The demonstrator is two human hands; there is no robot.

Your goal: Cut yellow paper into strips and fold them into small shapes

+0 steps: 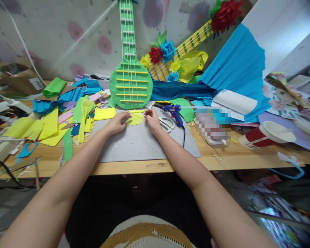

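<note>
A small piece of yellow crepe paper lies on the grey cutting mat between my hands. My left hand rests at its left edge, fingers bent and the thumb apart from them. On the other side, my right hand has its fingertips drawn together close to the paper's right edge; whatever they pinch is too small to make out. White-handled scissors lie just right of that hand, partly behind it. A blue glue gun with a glue stick in its back lies beyond them.
Behind the mat stands a green paper-covered lute; a yellow flower-decked instrument leans farther right. Crepe paper scraps pile up at left. A blue pleated paper fan, a blurred-out object and a lidded cup stand at right.
</note>
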